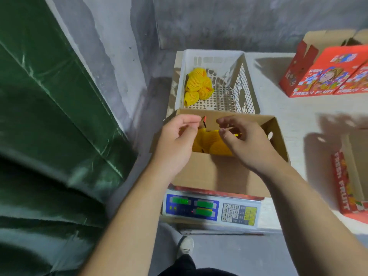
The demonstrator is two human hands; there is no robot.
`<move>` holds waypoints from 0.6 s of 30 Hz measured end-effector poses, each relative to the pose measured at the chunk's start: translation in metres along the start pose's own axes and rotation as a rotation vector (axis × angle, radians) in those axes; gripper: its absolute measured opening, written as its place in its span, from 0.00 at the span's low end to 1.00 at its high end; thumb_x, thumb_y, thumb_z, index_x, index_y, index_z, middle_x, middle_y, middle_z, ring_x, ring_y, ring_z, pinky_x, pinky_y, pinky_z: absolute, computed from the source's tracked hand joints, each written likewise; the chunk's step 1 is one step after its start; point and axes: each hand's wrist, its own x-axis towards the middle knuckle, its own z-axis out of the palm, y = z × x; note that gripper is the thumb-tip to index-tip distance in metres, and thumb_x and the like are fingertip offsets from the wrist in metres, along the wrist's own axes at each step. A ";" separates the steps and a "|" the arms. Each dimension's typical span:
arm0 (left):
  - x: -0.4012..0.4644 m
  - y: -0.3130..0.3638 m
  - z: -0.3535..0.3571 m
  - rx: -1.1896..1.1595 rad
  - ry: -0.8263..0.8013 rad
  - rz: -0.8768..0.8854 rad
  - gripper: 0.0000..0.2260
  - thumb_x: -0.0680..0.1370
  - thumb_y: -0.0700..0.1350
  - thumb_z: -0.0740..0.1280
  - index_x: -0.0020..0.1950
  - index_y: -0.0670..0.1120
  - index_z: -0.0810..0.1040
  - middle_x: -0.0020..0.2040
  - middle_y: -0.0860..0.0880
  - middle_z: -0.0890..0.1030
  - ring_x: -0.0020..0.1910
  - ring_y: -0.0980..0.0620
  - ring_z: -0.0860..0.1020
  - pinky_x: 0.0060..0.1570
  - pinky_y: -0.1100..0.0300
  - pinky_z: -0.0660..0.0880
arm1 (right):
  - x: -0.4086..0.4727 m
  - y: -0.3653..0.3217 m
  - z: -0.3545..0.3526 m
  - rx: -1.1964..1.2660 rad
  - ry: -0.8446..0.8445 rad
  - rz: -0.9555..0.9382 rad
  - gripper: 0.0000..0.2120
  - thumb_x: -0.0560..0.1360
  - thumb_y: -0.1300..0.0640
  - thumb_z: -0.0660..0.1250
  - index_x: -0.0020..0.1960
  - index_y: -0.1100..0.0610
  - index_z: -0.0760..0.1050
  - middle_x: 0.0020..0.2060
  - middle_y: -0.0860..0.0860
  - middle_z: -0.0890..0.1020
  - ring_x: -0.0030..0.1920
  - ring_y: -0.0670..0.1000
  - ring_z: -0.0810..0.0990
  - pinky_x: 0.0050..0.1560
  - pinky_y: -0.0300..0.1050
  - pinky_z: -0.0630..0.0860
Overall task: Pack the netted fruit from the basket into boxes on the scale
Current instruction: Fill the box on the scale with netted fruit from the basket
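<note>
An open brown cardboard box [225, 172] sits on the white electronic scale [213, 211], with yellow foam-netted fruit [211, 144] in its far half. Both hands hover over it. The left hand [175, 140] has loosely curled fingers holding nothing; the right hand [247, 144] seems equally empty, though blur obscures its fingertips. More yellow netted fruit [197, 84] lies at the left of the white perforated plastic basket [245, 86] beyond.

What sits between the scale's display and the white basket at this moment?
In the head view, an open cardboard box on the scale fills that stretch up to the basket, netted fruit inside it.
</note>
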 end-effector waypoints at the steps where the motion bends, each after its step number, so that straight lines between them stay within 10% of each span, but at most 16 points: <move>1: 0.023 0.000 -0.001 0.025 -0.033 0.004 0.10 0.85 0.45 0.64 0.57 0.59 0.82 0.55 0.62 0.84 0.54 0.68 0.80 0.51 0.74 0.73 | 0.013 0.001 -0.001 0.000 0.013 0.009 0.12 0.81 0.57 0.68 0.63 0.54 0.81 0.54 0.47 0.85 0.52 0.48 0.82 0.54 0.45 0.78; 6: 0.154 -0.013 0.006 0.264 -0.177 0.125 0.09 0.85 0.44 0.64 0.59 0.55 0.82 0.54 0.63 0.80 0.52 0.73 0.77 0.46 0.79 0.70 | 0.074 0.012 -0.006 -0.066 0.053 0.070 0.12 0.81 0.57 0.67 0.64 0.52 0.81 0.55 0.48 0.83 0.56 0.48 0.81 0.57 0.46 0.78; 12: 0.279 -0.067 0.026 0.628 -0.448 0.130 0.11 0.86 0.42 0.62 0.64 0.47 0.82 0.63 0.49 0.83 0.63 0.50 0.79 0.66 0.50 0.76 | 0.151 0.047 -0.019 -0.164 -0.036 0.094 0.15 0.81 0.55 0.67 0.67 0.51 0.79 0.60 0.49 0.83 0.59 0.48 0.80 0.62 0.47 0.76; 18: 0.346 -0.097 0.039 1.180 -0.679 0.342 0.12 0.84 0.46 0.59 0.51 0.52 0.82 0.45 0.60 0.76 0.50 0.52 0.76 0.49 0.51 0.77 | 0.259 0.097 -0.005 -0.473 -0.459 0.168 0.31 0.81 0.46 0.66 0.80 0.52 0.61 0.76 0.58 0.70 0.72 0.60 0.73 0.71 0.56 0.72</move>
